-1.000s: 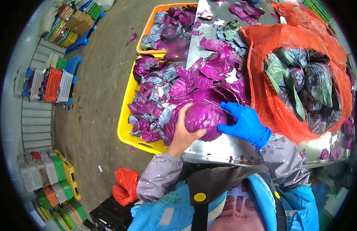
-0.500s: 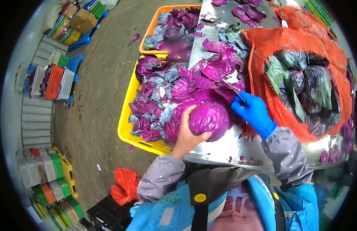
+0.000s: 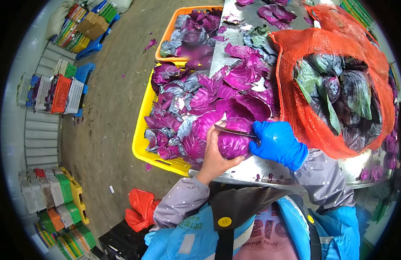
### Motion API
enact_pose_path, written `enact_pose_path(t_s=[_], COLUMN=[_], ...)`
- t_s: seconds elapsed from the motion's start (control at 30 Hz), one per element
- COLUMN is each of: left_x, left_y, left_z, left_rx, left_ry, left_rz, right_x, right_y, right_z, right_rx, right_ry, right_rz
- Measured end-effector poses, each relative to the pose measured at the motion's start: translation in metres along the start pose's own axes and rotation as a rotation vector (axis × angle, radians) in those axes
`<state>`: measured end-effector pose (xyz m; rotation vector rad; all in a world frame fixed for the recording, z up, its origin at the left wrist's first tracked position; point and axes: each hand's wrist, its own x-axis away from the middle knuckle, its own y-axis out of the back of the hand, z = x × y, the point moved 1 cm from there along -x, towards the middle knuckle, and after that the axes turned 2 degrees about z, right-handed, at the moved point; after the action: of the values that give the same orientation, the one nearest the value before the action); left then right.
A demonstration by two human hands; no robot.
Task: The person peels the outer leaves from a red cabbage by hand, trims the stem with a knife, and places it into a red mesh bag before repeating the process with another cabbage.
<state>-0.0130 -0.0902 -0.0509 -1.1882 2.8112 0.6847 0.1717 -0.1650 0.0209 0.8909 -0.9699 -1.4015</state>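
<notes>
My bare left hand (image 3: 216,156) grips a purple cabbage (image 3: 235,145) from its left side, thumb along the near edge and fingers up its far left. In a blue glove, my right hand (image 3: 276,143) is closed round the handle of a knife (image 3: 235,131). The blade lies across the top of the cabbage, its tip close to my left fingertips. Loose purple outer leaves (image 3: 248,106) spread just beyond the cabbage, on the metal table (image 3: 270,164) and over the crate's edge.
Left of the table stands a yellow crate (image 3: 142,138) heaped with leaves, an orange crate (image 3: 166,37) behind it. A red mesh sack (image 3: 291,93) of cabbages lies open at right. Stacked crates (image 3: 64,93) line the left wall; a red bag (image 3: 140,208) sits below.
My right hand has swung the knife from beyond the cabbage back toward me, onto its top. The cabbage has turned or tipped slightly in my left hand.
</notes>
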Motion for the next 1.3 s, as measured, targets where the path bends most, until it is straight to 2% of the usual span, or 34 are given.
enact_pose_path(t_s=[0.03,0.13,0.27,0.33,0.37,0.43,0.47,0.53,0.57,0.6,0.67,0.8,1.0,1.07,1.1,1.17,1.23,1.3], left_x=[0.0,0.0,0.007,0.011,0.014,0.017,0.016,0.013,0.011,0.009,0.008,0.009,0.005,0.005,0.005,0.003,0.003,-0.001], left_y=[0.0,-0.001,0.0,0.002,0.004,0.007,0.009,0.011,0.012,0.014,0.015,0.013,0.008,0.008,0.01,0.013,0.012,0.01], left_z=[0.0,0.001,0.004,0.005,0.008,0.013,0.016,0.013,0.013,0.013,0.011,0.01,0.004,0.006,0.006,0.005,0.004,-0.005], left_rx=[-0.002,-0.047,-0.031,-0.034,0.003,0.041,0.109,0.307,0.307,0.346,0.367,0.344,0.372,0.4,0.396,0.647,0.64,0.585], left_ry=[0.0,-0.03,-0.049,-0.081,-0.065,-0.049,0.022,0.197,0.195,0.22,0.217,0.204,0.213,0.231,0.232,0.37,0.375,0.366], left_rz=[0.001,0.003,-0.001,-0.003,0.007,0.018,-0.002,-0.033,-0.029,-0.046,-0.064,-0.068,-0.089,-0.149,-0.154,-0.252,-0.246,-0.211], right_x=[0.001,0.002,-0.001,-0.002,-0.001,0.001,0.002,0.006,0.008,0.009,0.007,0.007,0.005,0.004,0.005,0.006,0.009,0.003], right_y=[-0.001,0.001,-0.006,-0.005,-0.004,-0.015,-0.003,0.005,0.002,-0.006,-0.026,-0.03,-0.048,-0.05,-0.055,-0.056,-0.036,-0.007], right_z=[0.003,0.006,-0.024,-0.047,-0.057,-0.077,-0.063,-0.031,-0.022,-0.019,-0.017,-0.017,-0.027,-0.041,-0.051,-0.064,-0.054,-0.016], right_rx=[0.013,-0.028,-0.042,-0.302,-0.449,-0.463,-0.557,-0.61,-0.628,-0.629,-0.519,-0.504,-0.235,-0.605,-0.608,-0.83,-0.731,-0.65], right_ry=[0.001,-0.034,-0.049,-0.329,-0.414,-0.429,-0.472,-0.462,-0.461,-0.463,-0.338,-0.327,-0.243,-0.493,-0.487,-0.661,-0.661,-0.51], right_rz=[-0.052,-0.035,-0.053,-0.024,-0.074,-0.232,-0.14,0.015,0.115,0.113,0.173,0.178,0.001,0.016,0.019,-0.135,-0.089,0.157])
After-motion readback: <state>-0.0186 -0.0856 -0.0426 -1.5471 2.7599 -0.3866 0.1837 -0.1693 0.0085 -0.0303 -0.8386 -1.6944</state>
